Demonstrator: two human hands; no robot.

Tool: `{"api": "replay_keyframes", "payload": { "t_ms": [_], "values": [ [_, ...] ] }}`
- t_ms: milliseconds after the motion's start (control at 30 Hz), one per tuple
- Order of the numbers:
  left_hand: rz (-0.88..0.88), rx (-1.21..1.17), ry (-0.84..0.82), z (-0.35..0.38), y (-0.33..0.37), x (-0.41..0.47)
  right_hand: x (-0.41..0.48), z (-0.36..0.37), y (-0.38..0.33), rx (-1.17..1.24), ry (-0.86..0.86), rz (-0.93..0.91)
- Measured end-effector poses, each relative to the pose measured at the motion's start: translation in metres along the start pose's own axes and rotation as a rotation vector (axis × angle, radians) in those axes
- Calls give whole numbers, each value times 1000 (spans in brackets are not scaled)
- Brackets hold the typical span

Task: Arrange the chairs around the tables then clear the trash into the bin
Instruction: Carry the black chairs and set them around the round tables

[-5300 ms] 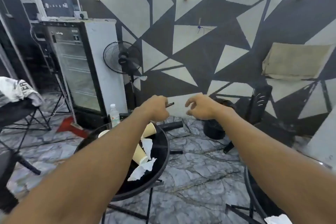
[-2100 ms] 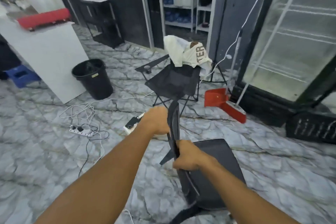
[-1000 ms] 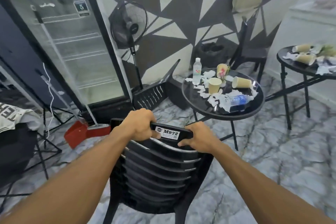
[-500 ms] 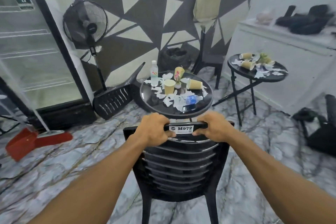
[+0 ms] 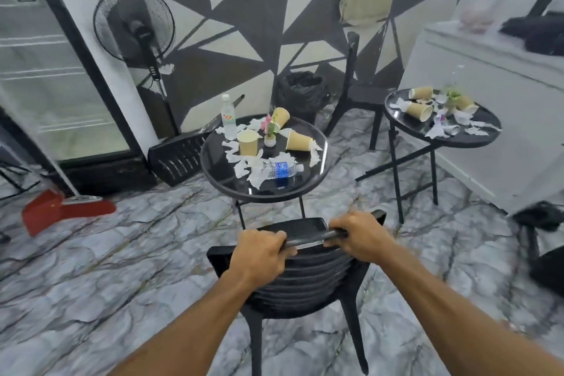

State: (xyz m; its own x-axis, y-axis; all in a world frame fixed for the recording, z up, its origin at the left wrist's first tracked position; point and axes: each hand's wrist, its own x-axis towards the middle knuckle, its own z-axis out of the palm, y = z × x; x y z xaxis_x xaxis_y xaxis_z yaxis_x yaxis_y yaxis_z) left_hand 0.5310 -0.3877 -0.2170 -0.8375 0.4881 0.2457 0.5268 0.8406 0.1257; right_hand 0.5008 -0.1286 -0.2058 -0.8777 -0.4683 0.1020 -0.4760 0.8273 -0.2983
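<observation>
Since half a second ago the black chair [image 5: 305, 281] has been carried closer to the near round table [image 5: 317, 143], its backrest now tipped slightly down on the left, and the table's legs sit just beyond it. Both hands clench the top rail: the left hand [image 5: 259, 253] wraps it from behind, the right hand [image 5: 358, 236] grips the higher end. 2 risks stand out. Pushing the seat further under could knock a table leg, and the glass top carries 3 paper cups, a small flower pot [image 5: 270, 136], an upright bottle [image 5: 229, 119] and a lying water bottle [image 5: 279, 169] that would roll or spill. The tilt also suggests not all legs are planted, so letting go early could leave the chair rocking on the marble floor [image 5: 106, 268]. A fallen chair [image 5: 178, 157] lies left of the table, and the bin [image 5: 302, 93] stands behind it.
</observation>
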Motion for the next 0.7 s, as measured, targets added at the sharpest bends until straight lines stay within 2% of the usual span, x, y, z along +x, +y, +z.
{"api": "replay_keyframes", "payload": {
  "t_ms": [167, 267, 367, 433, 533, 600, 700],
  "values": [
    [-21, -20, -213, 72, 50, -12, -41, 51, 52, -15, -134, 32],
    [24, -27, -284, 90, 89, 13, -61, 52, 89, -101, -284, 163],
    [10, -16, -426, 96, 112, 26, -73, 48, 103, -221, -339, 147],
    [-19, 37, -386, 98, 111, 23, -72, 49, 100, -200, -299, 111],
    [-73, 72, -237, 94, 100, 16, -64, 46, 90, -120, -213, 92],
    [-118, 64, -180, 93, 94, 5, -61, 48, 84, -57, -140, 3],
    [-117, 26, -183, 101, 105, -8, -78, 64, 92, -37, -117, -96]
  ]
}}
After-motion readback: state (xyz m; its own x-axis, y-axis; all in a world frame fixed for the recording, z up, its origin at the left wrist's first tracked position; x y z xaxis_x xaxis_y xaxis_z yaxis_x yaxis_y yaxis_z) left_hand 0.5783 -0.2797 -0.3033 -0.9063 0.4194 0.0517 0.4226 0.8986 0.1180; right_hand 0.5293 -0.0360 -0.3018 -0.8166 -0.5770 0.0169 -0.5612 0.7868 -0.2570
